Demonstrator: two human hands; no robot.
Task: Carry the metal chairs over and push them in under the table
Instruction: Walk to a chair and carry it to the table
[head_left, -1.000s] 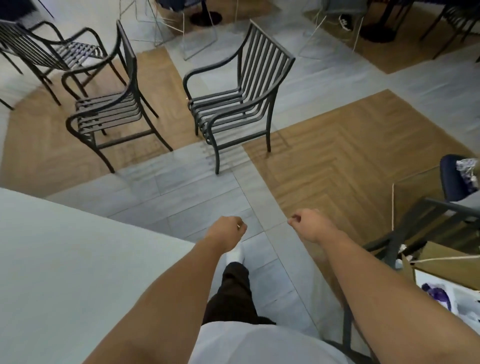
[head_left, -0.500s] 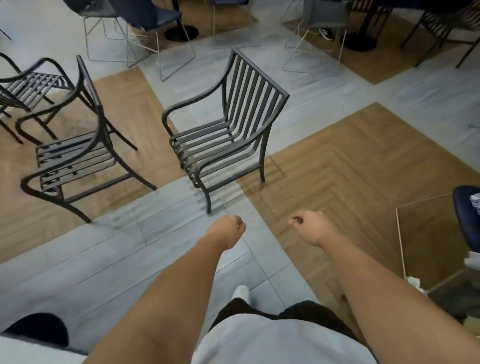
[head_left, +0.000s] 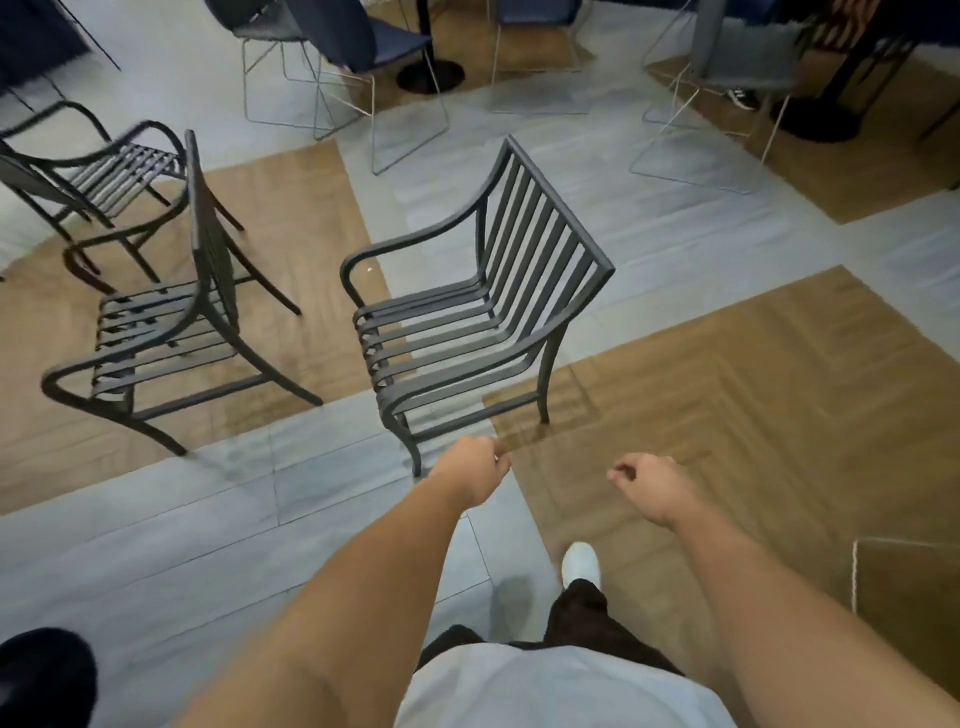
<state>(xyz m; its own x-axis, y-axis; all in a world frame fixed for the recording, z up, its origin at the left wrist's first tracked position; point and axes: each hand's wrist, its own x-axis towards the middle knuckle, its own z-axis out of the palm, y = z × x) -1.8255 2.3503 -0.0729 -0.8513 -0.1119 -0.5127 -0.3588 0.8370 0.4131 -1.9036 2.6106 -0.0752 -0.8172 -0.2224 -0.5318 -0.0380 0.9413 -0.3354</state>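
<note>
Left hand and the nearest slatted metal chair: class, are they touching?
Cannot tell. In the head view the left hand overlaps the nearest slatted metal chair at its front leg, but depth is unclear.

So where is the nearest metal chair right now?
In the head view the nearest metal chair stands centre frame, just beyond the empty left hand and right hand, where grey tile meets wood flooring; a second metal chair stands to its left.
</note>
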